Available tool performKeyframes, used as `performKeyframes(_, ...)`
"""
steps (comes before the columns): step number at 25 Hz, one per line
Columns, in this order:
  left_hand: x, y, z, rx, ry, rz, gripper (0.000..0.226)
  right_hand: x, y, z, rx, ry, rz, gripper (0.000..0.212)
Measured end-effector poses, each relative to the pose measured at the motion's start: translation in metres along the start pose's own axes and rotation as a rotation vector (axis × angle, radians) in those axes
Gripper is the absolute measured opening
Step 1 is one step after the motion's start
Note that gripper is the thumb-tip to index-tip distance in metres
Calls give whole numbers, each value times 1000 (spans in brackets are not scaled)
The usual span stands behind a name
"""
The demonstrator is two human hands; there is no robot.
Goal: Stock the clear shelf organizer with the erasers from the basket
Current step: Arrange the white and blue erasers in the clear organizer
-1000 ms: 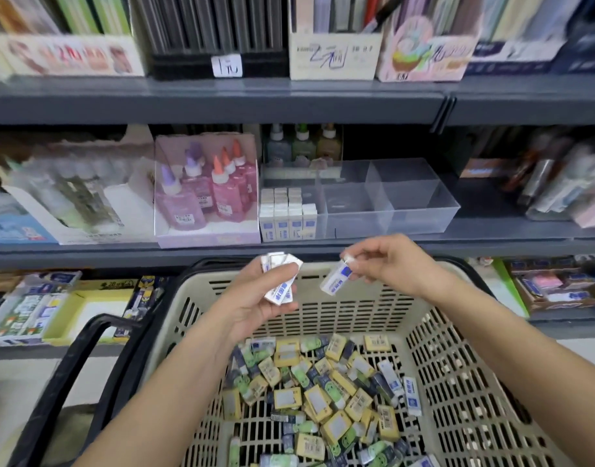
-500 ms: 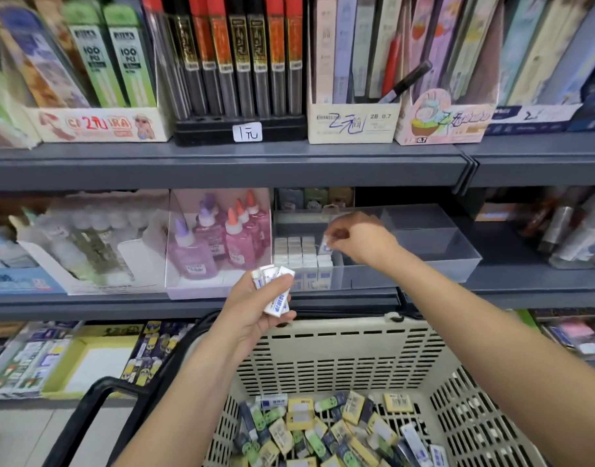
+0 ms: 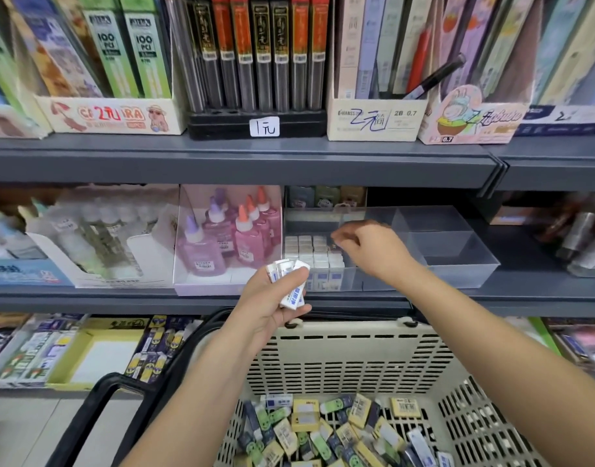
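Note:
The clear shelf organizer (image 3: 458, 267) sits on the middle shelf. Rows of white erasers (image 3: 309, 256) stand upright in its left compartment, while the right compartments hold nothing. My right hand (image 3: 367, 247) reaches into it with fingers curled over the rightmost row, and no eraser shows between them. My left hand (image 3: 272, 305) is raised in front of the shelf edge, gripping a small bunch of white and blue erasers (image 3: 291, 281). Below, the beige basket (image 3: 340, 328) holds several loose erasers (image 3: 323, 429) in yellow, green and blue wrappers.
A display box of pink glue bottles (image 3: 228, 237) stands just left of the organizer. Boxes of pencil leads and pens (image 3: 255, 62) fill the upper shelf. The basket's black handle (image 3: 97, 406) hangs at the lower left, in front of lower-shelf stationery boxes.
My right hand carried one eraser from above the basket up into the organizer's left compartment. The view tilted upward. My left hand kept hold of its bunch.

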State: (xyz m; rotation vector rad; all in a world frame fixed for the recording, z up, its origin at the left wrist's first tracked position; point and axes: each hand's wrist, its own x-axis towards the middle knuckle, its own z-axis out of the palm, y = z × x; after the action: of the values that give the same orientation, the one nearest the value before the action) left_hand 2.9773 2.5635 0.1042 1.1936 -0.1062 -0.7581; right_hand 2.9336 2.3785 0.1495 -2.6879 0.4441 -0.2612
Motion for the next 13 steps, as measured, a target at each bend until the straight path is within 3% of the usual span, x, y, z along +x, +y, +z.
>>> performKeyframes(2, 1, 0, 5, 10, -31, 10, 42, -14, -12, -1, 202, -11, -83, 23)
performKeyframes(4, 0, 0, 10, 19, -84, 21, 42, -27, -22, -1, 365, -152, -123, 22)
performKeyframes(7, -1, 2, 17, 11, -144, 10, 41, -34, -24, 0, 464, -195, -65, 18)
performKeyframes(11, 4, 4, 17, -116, -21, -77, 16, -33, -15, -9, 690, -234, 81, 14)
performKeyframes(13, 6, 5, 12, -124, 38, -47, 7, -26, -7, -18, 719, -158, 139, 12)
